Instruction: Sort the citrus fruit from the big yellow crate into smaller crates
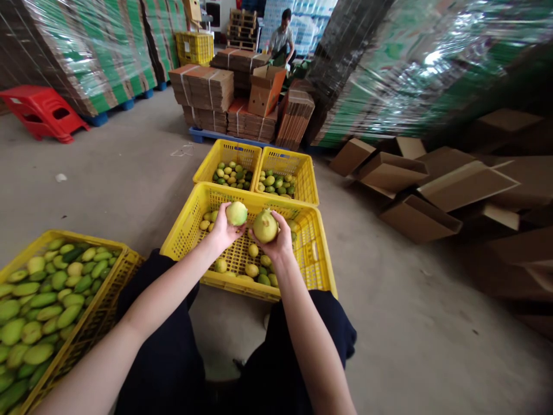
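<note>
My left hand (223,229) is closed around a pale yellow-green lemon (237,214). In my right hand (280,239) sits a bigger, knobbly yellow-green lemon (265,226), its pointed end facing up. Both hands are over a wide yellow plastic crate (317,248) between my knees. Several yellow and green lemons (252,270) lie scattered on its slotted floor, partly hidden by my hands and forearms.
At left stands a yellow crate (129,259) full of green and yellow fruit (52,300). Two smaller crates (231,148) with fruit touch the far side. Flattened cartons (203,86), open boxes (415,178), a red stool (41,112) and wrapped pallets surround. A person (280,41) sits behind.
</note>
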Motion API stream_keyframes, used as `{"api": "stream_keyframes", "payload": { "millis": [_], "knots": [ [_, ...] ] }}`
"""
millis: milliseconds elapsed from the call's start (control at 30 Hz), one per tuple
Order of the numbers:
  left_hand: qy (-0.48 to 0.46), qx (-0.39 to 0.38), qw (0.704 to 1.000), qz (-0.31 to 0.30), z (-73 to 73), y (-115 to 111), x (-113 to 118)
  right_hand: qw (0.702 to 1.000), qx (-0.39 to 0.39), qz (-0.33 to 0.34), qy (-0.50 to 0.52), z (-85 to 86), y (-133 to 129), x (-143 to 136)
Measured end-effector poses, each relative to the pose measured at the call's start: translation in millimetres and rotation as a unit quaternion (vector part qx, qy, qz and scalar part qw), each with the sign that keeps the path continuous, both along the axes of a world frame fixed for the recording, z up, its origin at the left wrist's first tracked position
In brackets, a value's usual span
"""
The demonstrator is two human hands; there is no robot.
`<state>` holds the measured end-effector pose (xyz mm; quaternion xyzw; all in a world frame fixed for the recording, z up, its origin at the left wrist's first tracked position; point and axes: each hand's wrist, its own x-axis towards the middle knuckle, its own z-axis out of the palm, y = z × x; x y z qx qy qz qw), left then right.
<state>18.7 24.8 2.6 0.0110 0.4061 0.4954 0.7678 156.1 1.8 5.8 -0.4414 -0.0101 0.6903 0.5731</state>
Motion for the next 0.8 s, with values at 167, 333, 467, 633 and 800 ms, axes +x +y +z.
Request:
{"api": "stream_keyframes", "payload": {
  "millis": [167,333,467,633,800],
  "knots": [
    [0.010,-0.030,0.999,-0.003,-7.5,4.9,5.0,0.999,-0.037,0.009,0.005,-5.4,2.1,3.3],
    [0.007,-0.016,1.000,0.009,-8.3,2.9,9.1,0.999,-0.013,0.038,-0.021,-12.1,5.2,5.0],
    [0.018,0.021,0.999,0.020,2.5,0.3,7.3,0.999,-0.021,0.033,-0.009,-10.3,4.3,4.1],
    [0.020,0.027,0.999,0.018,9.2,-1.0,3.2,0.999,0.023,0.023,-0.016,-7.2,2.6,3.3],
    [0.022,-0.021,0.999,0.014,4.9,1.3,2.1,1.000,-0.006,0.013,-0.016,-6.1,1.6,4.9]
  ]
}}
